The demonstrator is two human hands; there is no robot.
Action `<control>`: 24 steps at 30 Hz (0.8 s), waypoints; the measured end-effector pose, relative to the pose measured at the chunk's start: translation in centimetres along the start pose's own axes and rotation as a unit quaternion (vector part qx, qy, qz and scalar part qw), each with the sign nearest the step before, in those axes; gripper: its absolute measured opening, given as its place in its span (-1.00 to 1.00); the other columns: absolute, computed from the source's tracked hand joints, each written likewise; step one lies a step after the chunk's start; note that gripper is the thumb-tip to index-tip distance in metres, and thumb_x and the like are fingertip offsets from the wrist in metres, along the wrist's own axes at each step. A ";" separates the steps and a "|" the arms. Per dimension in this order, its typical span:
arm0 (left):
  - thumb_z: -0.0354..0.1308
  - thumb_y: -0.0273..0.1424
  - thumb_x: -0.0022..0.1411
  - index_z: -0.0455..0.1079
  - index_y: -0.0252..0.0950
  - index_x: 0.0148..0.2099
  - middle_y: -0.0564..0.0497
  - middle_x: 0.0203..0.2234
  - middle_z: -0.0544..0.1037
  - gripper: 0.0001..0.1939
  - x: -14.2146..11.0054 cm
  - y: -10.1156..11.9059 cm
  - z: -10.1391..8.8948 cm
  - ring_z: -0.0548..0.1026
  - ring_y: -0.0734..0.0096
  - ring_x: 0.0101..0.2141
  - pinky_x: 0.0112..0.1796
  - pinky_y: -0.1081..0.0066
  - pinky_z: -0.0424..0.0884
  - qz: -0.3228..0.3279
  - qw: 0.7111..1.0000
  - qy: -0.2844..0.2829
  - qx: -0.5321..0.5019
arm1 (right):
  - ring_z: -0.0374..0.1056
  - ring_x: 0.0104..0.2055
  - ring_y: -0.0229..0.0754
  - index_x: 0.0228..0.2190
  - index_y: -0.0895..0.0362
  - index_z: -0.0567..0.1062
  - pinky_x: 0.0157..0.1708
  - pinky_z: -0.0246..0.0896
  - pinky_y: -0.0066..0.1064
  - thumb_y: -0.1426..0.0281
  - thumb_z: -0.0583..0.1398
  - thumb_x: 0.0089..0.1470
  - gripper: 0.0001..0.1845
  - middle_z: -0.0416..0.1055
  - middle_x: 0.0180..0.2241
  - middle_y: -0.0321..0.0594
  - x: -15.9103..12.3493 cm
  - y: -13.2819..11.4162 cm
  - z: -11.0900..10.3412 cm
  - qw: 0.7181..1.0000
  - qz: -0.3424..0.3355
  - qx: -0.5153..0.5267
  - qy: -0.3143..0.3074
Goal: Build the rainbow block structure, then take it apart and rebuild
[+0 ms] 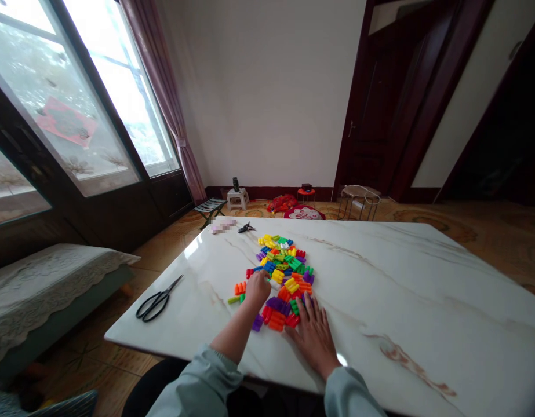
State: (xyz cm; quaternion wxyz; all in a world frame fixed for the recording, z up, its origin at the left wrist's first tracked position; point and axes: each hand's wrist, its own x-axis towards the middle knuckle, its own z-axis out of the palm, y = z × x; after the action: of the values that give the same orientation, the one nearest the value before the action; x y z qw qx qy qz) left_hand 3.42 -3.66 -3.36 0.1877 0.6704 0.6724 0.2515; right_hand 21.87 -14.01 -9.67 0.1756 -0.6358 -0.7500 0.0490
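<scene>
A long heap of colourful ribbed plastic building blocks point(279, 272) lies across the marble-patterned table point(380, 272). My left hand point(258, 288) reaches into the heap's left side, fingers curled down among the blocks; whatever they grip is hidden behind the hand. Spread nearly flat at the heap's near right edge, my right hand point(314, 331) has its fingertips against purple, green and red blocks. Close to my wrists are an orange block point(276, 321) and a purple block point(257, 323). An orange block point(240, 288) and a yellow-green piece point(233, 300) sit left of my left hand.
Black-handled scissors point(156, 302) lie near the table's left edge. Pliers point(246, 227) and a blurred pinkish item point(222, 225) rest at the far edge. Beyond stand a white stool point(237, 198), a folding stool point(210, 207) and a round chair point(360, 200). A cloth-covered bench point(54, 278) is at left.
</scene>
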 end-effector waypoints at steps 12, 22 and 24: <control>0.15 -0.05 0.14 0.47 -0.29 -0.21 -0.06 -0.35 0.59 -0.60 -2.8 1.2 3.6 0.60 0.25 -0.32 -0.33 0.34 0.53 0.004 0.896 0.152 -0.417 | -0.27 0.42 0.07 0.33 0.15 0.05 0.32 -0.22 0.07 -0.10 -0.05 0.20 -0.15 -0.17 0.39 -0.04 -0.1 0.3 0.4 0.999 -0.008 0.024 0.022; 0.23 -0.15 0.07 0.48 -0.31 -0.26 0.02 -0.52 0.55 -0.68 -5.8 3.1 5.5 0.57 0.34 -0.48 -0.45 0.43 0.49 0.008 0.893 0.094 -0.441 | 0.03 0.34 0.10 0.32 0.11 0.01 0.24 0.02 0.12 0.09 0.02 0.25 -0.28 0.12 0.30 0.03 0.1 1.3 1.0 0.974 -0.007 0.187 0.131; 0.26 -0.20 0.04 0.48 -0.31 -0.31 0.06 -0.58 0.51 -0.74 -6.4 3.3 5.7 0.53 0.39 -0.54 -0.50 0.47 0.45 0.020 0.904 0.079 -0.419 | 0.18 0.25 0.07 0.27 0.11 0.14 0.19 0.13 0.07 0.17 0.05 0.25 -0.38 0.25 0.22 0.00 0.2 1.6 0.7 0.961 -0.007 0.234 0.151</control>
State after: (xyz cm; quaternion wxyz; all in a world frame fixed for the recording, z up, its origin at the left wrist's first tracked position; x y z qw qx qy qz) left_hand 9.58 -9.64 -6.53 0.3926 0.5206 0.5042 0.5662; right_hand 23.08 -13.46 -10.77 0.4306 -0.5719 -0.6869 0.1253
